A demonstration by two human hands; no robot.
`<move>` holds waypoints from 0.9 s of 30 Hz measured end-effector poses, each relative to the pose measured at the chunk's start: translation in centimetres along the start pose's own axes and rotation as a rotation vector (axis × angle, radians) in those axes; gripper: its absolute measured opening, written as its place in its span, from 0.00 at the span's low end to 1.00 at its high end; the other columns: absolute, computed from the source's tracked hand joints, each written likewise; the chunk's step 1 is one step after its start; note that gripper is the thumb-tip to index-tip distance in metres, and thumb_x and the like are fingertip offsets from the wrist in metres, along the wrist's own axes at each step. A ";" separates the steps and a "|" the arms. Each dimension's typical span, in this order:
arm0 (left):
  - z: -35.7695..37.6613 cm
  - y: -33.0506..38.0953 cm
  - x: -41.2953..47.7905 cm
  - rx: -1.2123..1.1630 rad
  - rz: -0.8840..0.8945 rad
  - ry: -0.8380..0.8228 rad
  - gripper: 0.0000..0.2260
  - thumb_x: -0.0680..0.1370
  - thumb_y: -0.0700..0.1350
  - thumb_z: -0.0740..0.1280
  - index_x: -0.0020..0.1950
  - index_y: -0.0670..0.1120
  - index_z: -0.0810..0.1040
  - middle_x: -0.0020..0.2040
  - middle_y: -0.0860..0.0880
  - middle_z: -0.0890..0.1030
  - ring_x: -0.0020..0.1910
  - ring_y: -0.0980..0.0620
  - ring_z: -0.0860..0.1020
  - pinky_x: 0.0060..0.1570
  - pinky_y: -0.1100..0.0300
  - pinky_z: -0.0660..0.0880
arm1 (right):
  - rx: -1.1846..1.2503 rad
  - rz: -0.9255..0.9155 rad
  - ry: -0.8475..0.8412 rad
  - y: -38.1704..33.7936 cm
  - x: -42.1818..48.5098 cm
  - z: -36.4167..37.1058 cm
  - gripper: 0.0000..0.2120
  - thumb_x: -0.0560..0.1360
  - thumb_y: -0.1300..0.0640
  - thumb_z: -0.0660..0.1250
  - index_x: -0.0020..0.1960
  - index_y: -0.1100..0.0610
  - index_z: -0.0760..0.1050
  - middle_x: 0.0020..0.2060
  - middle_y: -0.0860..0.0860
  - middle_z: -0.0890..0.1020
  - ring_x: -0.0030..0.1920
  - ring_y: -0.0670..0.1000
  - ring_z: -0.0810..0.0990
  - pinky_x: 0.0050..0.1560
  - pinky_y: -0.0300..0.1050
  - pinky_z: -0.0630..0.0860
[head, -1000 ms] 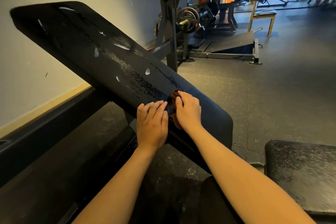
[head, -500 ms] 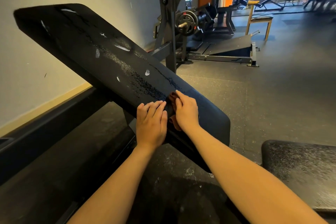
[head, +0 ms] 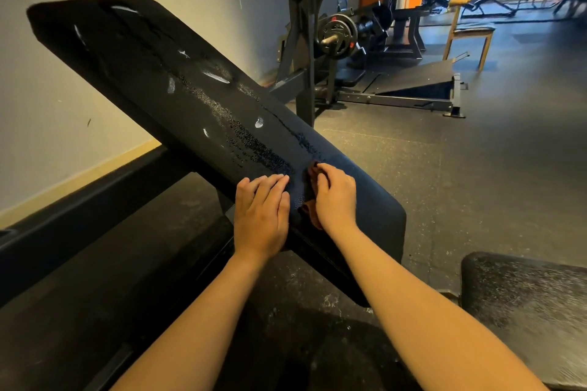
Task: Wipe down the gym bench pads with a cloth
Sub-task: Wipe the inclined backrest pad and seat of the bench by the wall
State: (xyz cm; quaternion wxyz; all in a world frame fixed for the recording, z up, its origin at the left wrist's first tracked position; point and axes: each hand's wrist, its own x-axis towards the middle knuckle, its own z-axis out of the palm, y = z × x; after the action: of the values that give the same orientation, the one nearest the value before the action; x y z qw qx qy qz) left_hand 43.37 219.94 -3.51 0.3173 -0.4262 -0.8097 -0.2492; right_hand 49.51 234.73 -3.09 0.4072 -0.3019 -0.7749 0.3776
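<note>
One left grip (head: 262, 216) flat on pad (head: 178, 89), right grip (head: 335, 197) holding cloth (head: 313, 217)

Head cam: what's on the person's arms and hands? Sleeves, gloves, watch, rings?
Nothing worn shows. The left forearm and right forearm are bare to the frame's lower edge: no sleeves or cuffs. The left hand and right hand are ungloved; no watch, band or ring is visible.

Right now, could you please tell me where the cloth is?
In the head view, the brown cloth is held under the right hand on the lower end of the slanted bench pad, just right of the left hand.
</note>
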 end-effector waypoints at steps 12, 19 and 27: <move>-1.6 1.7 1.2 0.007 -0.121 -0.122 0.21 0.84 0.52 0.53 0.71 0.48 0.78 0.71 0.53 0.76 0.66 0.50 0.68 0.69 0.47 0.63 | -0.045 -0.018 -0.065 0.2 1.4 -0.5 0.16 0.82 0.57 0.60 0.67 0.47 0.76 0.60 0.49 0.81 0.63 0.55 0.74 0.64 0.58 0.72; -1.9 2.5 7.8 0.072 -0.126 -0.331 0.21 0.86 0.53 0.49 0.74 0.51 0.73 0.74 0.53 0.72 0.72 0.49 0.66 0.69 0.47 0.59 | -0.098 -0.219 -0.253 0.3 0.0 -0.5 0.19 0.81 0.60 0.61 0.68 0.44 0.75 0.72 0.43 0.71 0.76 0.48 0.62 0.71 0.60 0.61; 0.1 3.0 7.7 0.349 -0.031 -0.459 0.23 0.86 0.55 0.47 0.81 0.52 0.61 0.80 0.54 0.64 0.76 0.49 0.61 0.72 0.46 0.56 | -0.119 0.053 -0.157 1.7 7.0 0.0 0.19 0.83 0.58 0.57 0.71 0.45 0.71 0.67 0.49 0.75 0.69 0.54 0.71 0.68 0.57 0.67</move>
State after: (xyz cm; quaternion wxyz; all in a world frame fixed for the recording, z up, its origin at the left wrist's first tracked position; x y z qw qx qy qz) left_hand 42.49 225.67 2.43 0.1902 -0.3980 -0.8974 -0.0081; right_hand 46.39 241.08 -1.63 0.3164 -0.3155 -0.8172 0.3641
